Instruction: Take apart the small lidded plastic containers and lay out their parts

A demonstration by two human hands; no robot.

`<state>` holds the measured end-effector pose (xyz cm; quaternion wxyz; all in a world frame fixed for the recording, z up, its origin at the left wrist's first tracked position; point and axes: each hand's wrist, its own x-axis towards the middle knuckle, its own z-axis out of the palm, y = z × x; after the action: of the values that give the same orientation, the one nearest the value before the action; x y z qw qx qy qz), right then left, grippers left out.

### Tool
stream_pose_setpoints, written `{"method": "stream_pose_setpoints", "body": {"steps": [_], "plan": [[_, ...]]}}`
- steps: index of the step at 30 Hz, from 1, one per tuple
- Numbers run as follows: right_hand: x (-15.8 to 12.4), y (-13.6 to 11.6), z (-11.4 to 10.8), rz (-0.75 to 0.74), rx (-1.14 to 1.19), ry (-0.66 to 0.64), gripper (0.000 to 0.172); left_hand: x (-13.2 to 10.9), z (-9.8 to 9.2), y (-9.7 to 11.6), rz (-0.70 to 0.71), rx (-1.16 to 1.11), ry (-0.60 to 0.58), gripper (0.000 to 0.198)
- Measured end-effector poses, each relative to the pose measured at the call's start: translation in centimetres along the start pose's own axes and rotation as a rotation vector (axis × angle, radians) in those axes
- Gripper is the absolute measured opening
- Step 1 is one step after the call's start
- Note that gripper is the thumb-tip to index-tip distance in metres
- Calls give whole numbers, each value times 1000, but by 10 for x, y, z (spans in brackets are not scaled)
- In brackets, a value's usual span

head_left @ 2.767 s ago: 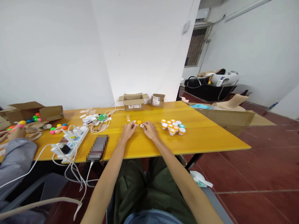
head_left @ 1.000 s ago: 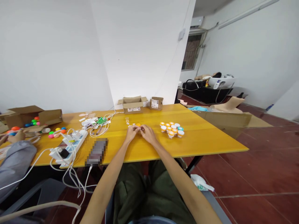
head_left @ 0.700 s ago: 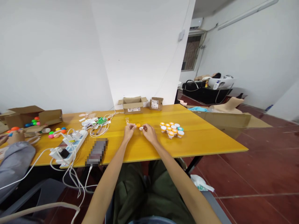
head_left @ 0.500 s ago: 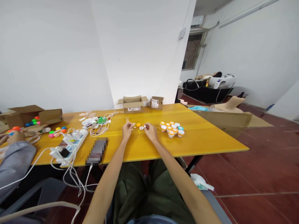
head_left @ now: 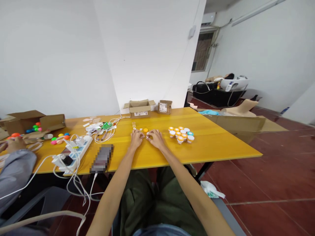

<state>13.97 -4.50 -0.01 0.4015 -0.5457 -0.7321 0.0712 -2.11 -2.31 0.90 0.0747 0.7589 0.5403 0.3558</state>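
Observation:
My left hand [head_left: 136,139] is closed above the table, its fingertips drawn together; what they hold, if anything, is too small to make out. Close beside it, my right hand [head_left: 156,139] pinches a small white piece [head_left: 147,136] at its fingertips. Just beyond the hands lie an orange round cap [head_left: 145,130] and a small white ring-like part [head_left: 141,129]. Clear round pieces [head_left: 134,124] stand a little farther back on the left. To the right of my right hand is a cluster of small clear cups with orange, white and teal lids [head_left: 181,133].
Two cardboard boxes, one open [head_left: 140,109] and one smaller [head_left: 164,107], stand by the wall. On the left are a phone [head_left: 102,159], a power strip [head_left: 78,152], tangled cables and circuit boards [head_left: 107,125]. A co-worker's sleeve [head_left: 18,168] reaches in at far left near coloured balls.
Both hands have come closer together, between the spots where they were. The white disc that lay between them no longer shows on the table there.

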Motion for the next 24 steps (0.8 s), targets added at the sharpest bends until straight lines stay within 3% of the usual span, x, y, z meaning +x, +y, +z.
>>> {"method": "stream_pose_setpoints", "body": {"steps": [7, 15, 20, 24], "plan": [[0, -1, 0, 7, -29, -20, 10, -2, -4, 2, -2, 52, -11, 11], [2, 9, 5, -44, 38, 18, 14, 1, -4, -2, -43, -6, 97, 13], [3, 9, 6, -45, 65, 31, 14, 1, -3, -4, -17, 9, 113, 10], [4, 9, 5, -40, 109, 81, 12, -1, -2, 0, 84, 11, 103, 14]]}}
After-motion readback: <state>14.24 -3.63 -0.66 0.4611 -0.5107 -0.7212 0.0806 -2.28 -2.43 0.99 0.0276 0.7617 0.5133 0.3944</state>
